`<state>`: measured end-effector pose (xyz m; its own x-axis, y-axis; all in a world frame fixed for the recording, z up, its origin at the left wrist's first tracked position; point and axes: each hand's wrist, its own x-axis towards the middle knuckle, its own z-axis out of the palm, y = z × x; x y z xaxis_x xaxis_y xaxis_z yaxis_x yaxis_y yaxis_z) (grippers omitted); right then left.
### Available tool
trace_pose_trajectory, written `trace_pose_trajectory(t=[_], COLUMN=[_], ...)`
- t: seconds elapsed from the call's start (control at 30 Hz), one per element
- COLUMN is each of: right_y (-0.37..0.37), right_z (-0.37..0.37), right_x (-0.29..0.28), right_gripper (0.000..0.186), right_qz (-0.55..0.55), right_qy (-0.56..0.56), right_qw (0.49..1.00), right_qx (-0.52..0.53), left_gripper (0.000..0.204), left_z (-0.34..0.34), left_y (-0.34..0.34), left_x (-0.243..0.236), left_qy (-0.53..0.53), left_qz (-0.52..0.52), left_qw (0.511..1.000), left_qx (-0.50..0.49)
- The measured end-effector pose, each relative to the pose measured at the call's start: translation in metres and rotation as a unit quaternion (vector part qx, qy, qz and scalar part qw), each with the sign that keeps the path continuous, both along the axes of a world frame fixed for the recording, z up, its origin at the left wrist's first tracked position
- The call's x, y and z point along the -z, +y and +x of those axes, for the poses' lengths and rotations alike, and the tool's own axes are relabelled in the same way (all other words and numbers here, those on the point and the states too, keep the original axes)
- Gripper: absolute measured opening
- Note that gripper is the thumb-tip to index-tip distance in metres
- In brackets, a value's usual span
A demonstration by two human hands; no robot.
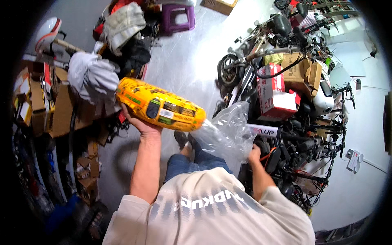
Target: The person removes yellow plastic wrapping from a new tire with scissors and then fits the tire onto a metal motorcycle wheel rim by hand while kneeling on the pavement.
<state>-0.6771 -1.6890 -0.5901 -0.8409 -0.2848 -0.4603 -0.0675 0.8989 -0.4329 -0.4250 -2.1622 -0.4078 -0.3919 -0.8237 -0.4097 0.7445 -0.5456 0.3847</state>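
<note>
A long yellow package [163, 107] with rounded ends, dark print and small labels lies slanted in front of me. Its kind I cannot make out. My left hand [143, 125] grips it from below near its left end, most of the fingers hidden beneath it. From its right end trails a clear plastic bag [228, 132], crumpled and spread out. At the bag's right edge is my right hand [254, 154], closed on the plastic, its fingers partly hidden.
Parked scooters and bikes crowd the right, with a wheel [230, 69], a red-and-white box [271, 96] and a brown carton [298, 69]. On the left stand shelves with cartons [77, 110] and a grey cloth [92, 77]. A purple stool [178, 18] is farther off.
</note>
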Motion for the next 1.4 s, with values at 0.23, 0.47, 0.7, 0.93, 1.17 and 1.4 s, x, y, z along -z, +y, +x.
trace_pose_trajectory(t=[0.23,0.47,0.7,0.93,1.17,1.4], right_y=[-0.125,-0.161,-0.265,-0.493,-0.741,-0.772], right_z=[0.014,-0.045,-0.144,-0.289,-0.39,-0.504], right_x=[-0.032,0.096,0.034,-0.111,-0.159,-0.036], right_gripper=[0.053,0.041,0.029,0.021,0.032,0.063], right_qz=[0.149,0.035,-0.05,-0.424,-0.776,-0.275], right_qy=[-0.242,-0.373,-0.334,-0.231,-0.229,0.325], right_qw=[0.926,0.881,0.935,0.871,0.525,0.883], right_qx=[-0.249,-0.289,-0.109,-0.095,0.265,0.199], left_gripper=[0.073,0.062,0.073,0.073,0.07,0.083], left_z=[-0.078,-0.166,-0.269,-0.41,-0.531,-0.69], left_y=[-0.078,-0.159,-0.239,-0.32,-0.412,-0.438], left_x=[-0.008,-0.001,-0.026,-0.048,-0.019,-0.024], left_qy=[-0.081,-0.154,-0.029,-0.021,0.022,0.091], left_qz=[-0.025,-0.012,-0.068,-0.099,-0.084,-0.082], left_qw=[0.995,0.988,0.975,0.935,0.836,0.717], left_qx=[-0.05,0.023,0.209,0.34,0.542,0.686])
